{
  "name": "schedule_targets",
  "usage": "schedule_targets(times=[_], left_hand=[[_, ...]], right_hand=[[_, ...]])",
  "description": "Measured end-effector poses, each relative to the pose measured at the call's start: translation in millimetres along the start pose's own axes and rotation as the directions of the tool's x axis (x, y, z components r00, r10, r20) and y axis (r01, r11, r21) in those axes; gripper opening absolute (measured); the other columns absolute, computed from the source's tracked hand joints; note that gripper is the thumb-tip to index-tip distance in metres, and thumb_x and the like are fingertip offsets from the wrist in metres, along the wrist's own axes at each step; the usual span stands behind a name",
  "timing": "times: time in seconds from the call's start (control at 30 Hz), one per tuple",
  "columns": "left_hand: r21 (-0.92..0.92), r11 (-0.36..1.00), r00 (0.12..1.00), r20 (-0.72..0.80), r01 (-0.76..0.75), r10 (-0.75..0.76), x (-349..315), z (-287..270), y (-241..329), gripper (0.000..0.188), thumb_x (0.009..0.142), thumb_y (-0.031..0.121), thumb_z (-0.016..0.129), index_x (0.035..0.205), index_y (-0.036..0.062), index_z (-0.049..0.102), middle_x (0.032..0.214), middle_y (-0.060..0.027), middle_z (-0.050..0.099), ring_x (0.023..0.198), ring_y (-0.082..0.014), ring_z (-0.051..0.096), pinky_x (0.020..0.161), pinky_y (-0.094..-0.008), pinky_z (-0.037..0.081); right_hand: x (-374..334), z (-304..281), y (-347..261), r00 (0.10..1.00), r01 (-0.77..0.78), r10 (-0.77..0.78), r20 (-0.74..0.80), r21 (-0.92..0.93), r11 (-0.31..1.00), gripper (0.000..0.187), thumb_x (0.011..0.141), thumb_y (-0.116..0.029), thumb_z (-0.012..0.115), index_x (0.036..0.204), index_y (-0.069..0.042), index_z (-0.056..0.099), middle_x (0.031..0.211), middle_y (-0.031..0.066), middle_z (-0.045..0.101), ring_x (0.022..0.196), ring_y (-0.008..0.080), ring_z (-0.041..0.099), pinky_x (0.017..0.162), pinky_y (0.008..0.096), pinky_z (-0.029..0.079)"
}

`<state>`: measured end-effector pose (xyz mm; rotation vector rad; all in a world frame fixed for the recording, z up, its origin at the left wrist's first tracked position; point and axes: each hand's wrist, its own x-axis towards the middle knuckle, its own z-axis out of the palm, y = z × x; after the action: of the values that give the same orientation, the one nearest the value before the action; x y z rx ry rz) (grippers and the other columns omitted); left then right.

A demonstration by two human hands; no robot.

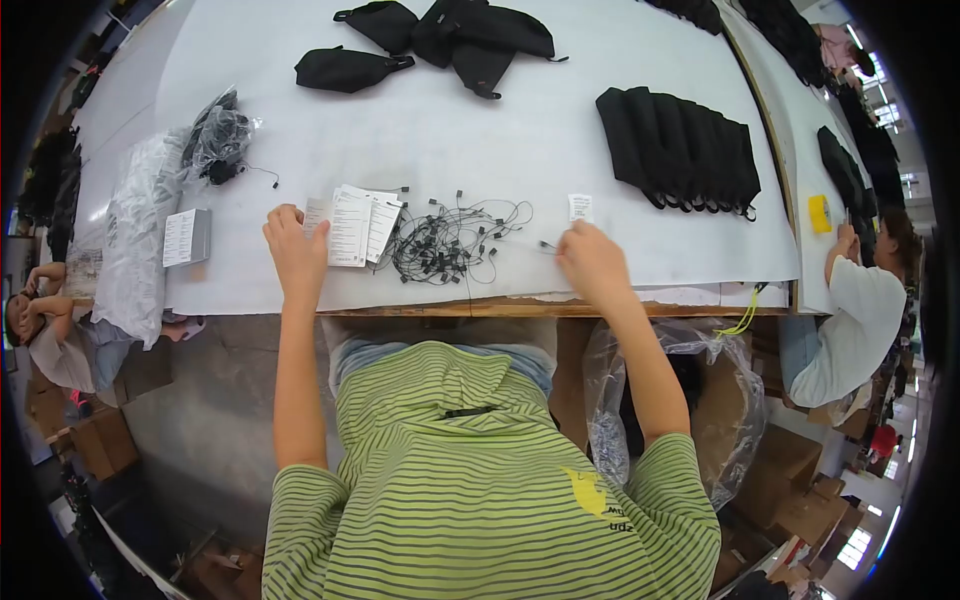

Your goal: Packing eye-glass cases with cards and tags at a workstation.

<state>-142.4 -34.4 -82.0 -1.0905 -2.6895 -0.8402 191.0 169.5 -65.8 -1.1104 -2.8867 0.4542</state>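
Observation:
My left hand point(297, 252) rests at the left edge of a fan of white printed tags point(350, 228). Its fingers are curled and its thumb stands apart, by the nearest tag; whether it touches that tag I cannot tell. To the right of the fan lies a tangled heap of black tag strings point(440, 243) with small plugs. Farther right, my right hand point(594, 262) has its fingertips pinched together on a thin black tag string point(546, 245), whose end sticks out to the left. A single small white tag point(580, 207) shows just beyond those fingertips.
A grey-white stack of tags point(187, 238) stands left, beside clear plastic bags point(140, 225). Black pouches point(350, 70) lie at the far side, and a row of black pouches point(680, 150) at right. Co-workers sit left point(70, 340) and right point(850, 310). The wooden table edge point(450, 308) is close.

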Motion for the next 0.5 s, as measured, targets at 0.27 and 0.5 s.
schedule_targets(times=[0.27, 0.5], left_hand=[[-0.677, 0.661, 0.941, 0.302, 0.324, -0.152, 0.4, -25.4, 19.9, 0.019, 0.09, 0.016, 0.059, 0.095, -0.0011, 0.051, 0.091, -0.0071, 0.056, 0.086, -0.0154, 0.052, 0.077, -0.0304, 0.043], [-0.753, 0.369, 0.831, 0.543, 0.545, -0.12, -25.0, -46.7, 96.3, 0.031, 0.089, 0.014, 0.061, 0.112, 0.0079, 0.04, 0.097, -0.0072, 0.054, 0.092, -0.0109, 0.05, 0.075, -0.0249, 0.043]], right_hand=[[0.5, -19.0, -29.7, 0.993, -0.06, 0.071, -0.089, 0.125, 0.99, 0.014, 0.078, -0.016, 0.068, 0.087, -0.008, 0.059, 0.089, 0.0079, 0.054, 0.084, 0.0272, 0.058, 0.071, 0.0372, 0.048], [15.8, 22.4, -31.9, 0.993, -0.086, 0.089, -0.072, 0.05, 0.995, 0.016, 0.081, -0.019, 0.066, 0.084, -0.006, 0.058, 0.088, 0.0084, 0.054, 0.079, 0.0287, 0.059, 0.067, 0.0384, 0.048]])
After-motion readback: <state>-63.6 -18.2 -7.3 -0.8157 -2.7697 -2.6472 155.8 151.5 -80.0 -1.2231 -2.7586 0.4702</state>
